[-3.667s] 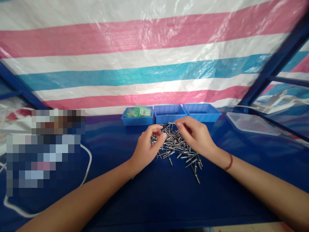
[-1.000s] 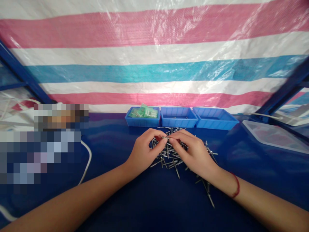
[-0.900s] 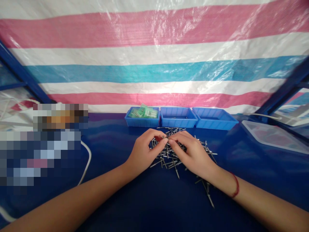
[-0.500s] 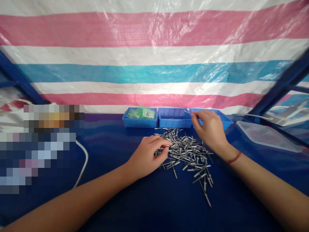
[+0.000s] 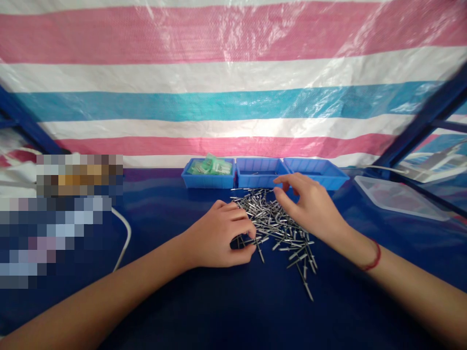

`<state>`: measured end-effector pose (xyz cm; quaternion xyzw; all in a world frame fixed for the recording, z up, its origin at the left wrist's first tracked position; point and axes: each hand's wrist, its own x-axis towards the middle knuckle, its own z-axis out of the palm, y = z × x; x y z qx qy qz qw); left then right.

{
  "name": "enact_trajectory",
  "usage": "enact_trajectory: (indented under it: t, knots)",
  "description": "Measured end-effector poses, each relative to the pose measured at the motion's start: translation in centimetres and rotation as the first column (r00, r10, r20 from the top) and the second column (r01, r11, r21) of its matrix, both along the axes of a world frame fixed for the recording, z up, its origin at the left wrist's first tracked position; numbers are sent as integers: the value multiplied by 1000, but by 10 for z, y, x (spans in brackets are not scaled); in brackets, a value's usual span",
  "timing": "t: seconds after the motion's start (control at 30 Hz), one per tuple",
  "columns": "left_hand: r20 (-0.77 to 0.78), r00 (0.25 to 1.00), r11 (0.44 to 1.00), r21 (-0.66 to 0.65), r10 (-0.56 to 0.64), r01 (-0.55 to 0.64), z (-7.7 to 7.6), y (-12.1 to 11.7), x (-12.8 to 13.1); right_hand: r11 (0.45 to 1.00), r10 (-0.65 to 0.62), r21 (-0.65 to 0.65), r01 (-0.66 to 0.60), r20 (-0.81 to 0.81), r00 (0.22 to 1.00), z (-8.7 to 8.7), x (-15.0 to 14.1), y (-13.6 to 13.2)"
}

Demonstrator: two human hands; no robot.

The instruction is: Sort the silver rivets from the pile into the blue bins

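A loose pile of silver blind rivets (image 5: 270, 214) lies on the dark blue table. At its left edge is my left hand (image 5: 222, 236), thumb and forefinger curved with a gap between them and no rivet visible in it. My right hand (image 5: 308, 201) hovers over the pile's upper right side, thumb and forefinger apart, holding nothing I can see. Just beyond the pile stands the middle blue bin (image 5: 259, 181), with a few rivets on its floor. The right blue bin (image 5: 321, 181) is partly behind my right hand.
The left blue bin (image 5: 207, 182) contains small green-tinted plastic packets (image 5: 211, 166). On the right lies a translucent plastic lid (image 5: 399, 199). A white cable (image 5: 126, 233) runs along the left, near a blurred-out area. A striped plastic sheet (image 5: 233, 107) hangs behind the bins.
My right hand has let go of the rivet it held above the middle bin and come back toward the pile. My left thumb and forefinger have spread wider. The view has shifted slightly.
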<state>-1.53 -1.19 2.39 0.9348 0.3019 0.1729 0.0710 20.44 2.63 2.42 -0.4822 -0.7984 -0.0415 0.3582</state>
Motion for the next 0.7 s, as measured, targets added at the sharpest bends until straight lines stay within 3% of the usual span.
enact_trajectory:
  t: [0.13, 0.23, 0.47, 0.7]
  knots:
    - [-120, 992, 999, 46, 22, -16, 0, 0, 0, 995, 76, -58, -80, -63, 995, -23, -6, -8]
    - [-152, 988, 996, 87, 29, -16, -2, 0, 0, 987, 129, -86, -136, -81, 988, -30, -7, -11]
    - [-113, 989, 985, 154, 92, -74, -10, 0, 7, 966, 198, -134, -222, -176, 964, -22, -7, -24]
    - [-55, 985, 983, 93, 161, -156, -17, -3, 14, 949, 237, -160, -270, -199, 951, -22, -9, -28]
